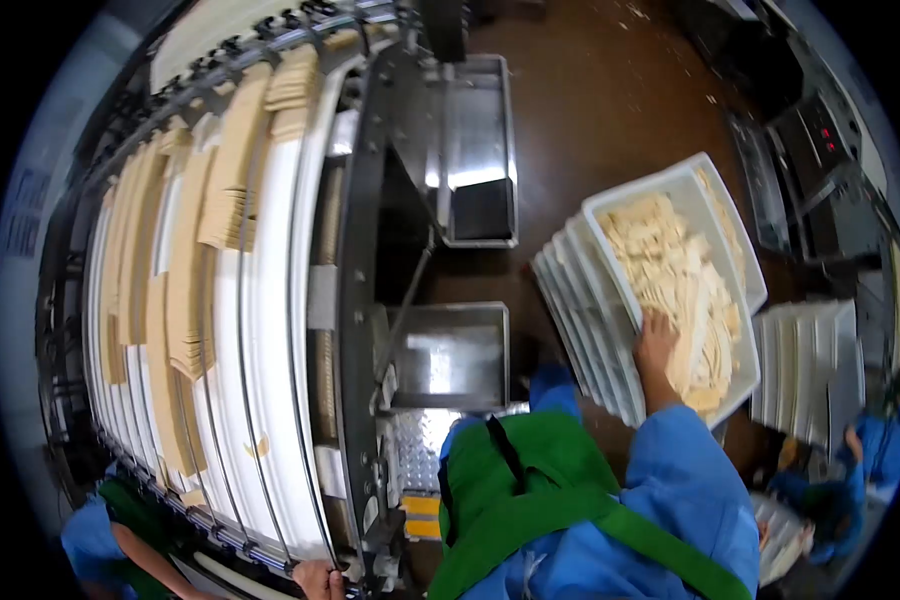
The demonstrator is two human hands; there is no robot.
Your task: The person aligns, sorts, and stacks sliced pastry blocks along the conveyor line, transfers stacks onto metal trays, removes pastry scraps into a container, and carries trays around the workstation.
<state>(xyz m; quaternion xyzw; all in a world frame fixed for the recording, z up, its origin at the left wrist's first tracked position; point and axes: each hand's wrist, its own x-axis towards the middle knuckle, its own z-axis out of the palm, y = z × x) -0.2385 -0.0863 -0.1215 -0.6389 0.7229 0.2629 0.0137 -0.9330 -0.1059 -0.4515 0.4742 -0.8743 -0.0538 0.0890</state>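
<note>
My right hand (656, 345) reaches over the near rim of a white plastic tub (630, 185) at right of centre. Its fingers are bent into the pale, flat biscuits (695, 300) that fill the tub in a loose heap; the fingertips are partly hidden among them. At the bottom edge, my left hand (318, 579) is closed around the end rail (270, 552) of a long conveyor machine, only partly in view. Rows of similar biscuits, stacked on edge, lie in the white lanes (260, 400) of this machine, between thin metal rods.
Several nested white tubs (585, 310) stand under the filled one, with another stack (805, 360) to the right. Metal trays (450, 350) sit beside the machine frame (360, 300). One co-worker (120, 540) is at lower left, another (820, 500) at lower right.
</note>
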